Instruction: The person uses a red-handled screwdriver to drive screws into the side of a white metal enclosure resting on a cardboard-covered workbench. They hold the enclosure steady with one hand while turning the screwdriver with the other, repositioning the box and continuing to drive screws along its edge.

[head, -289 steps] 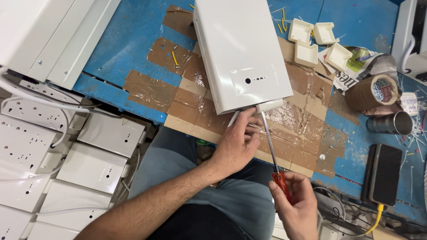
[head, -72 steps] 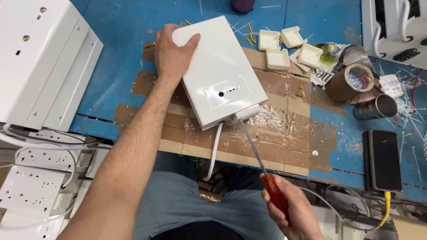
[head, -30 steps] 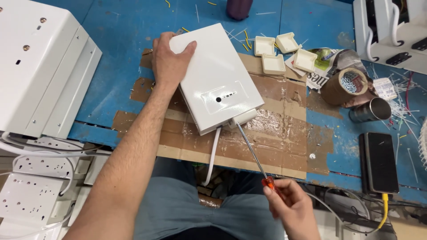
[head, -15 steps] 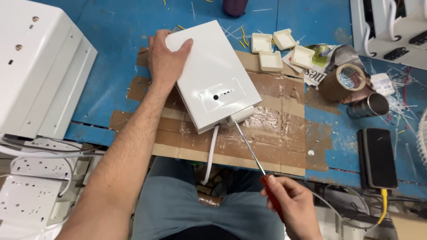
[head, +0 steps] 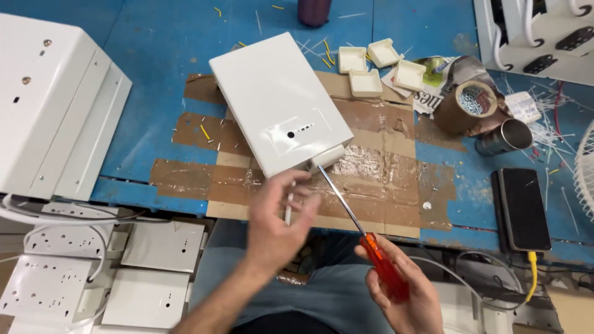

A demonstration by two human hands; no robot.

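Nearest the camera, below the table's front edge, the person's lap in blue jeans [head: 346,291] fills the bottom of the view, with flat white perforated metal plates [head: 93,272] stacked at lower left. The right hand [head: 402,291] is closed around the orange-red handle of a long-shafted screwdriver [head: 362,232], whose steel shaft slants up and left so that its tip meets the small white fitting at the near corner of the white rectangular plastic enclosure [head: 278,105]. The left hand [head: 278,216] hovers just in front of that corner, palm down, fingers loosely spread and holding nothing, close to a thin white cable [head: 288,207] that hangs from the enclosure. The enclosure lies tilted on the blue-painted table [head: 167,43], over patches of brown cardboard and packing tape [head: 371,179]. To the right lie a black smartphone [head: 523,201] with a yellow cable, a steel cup [head: 504,137] and a roll of brown tape [head: 465,106]. Farther back sit four small cream square caps [head: 371,67], and at far left a large white metal cabinet [head: 49,105].
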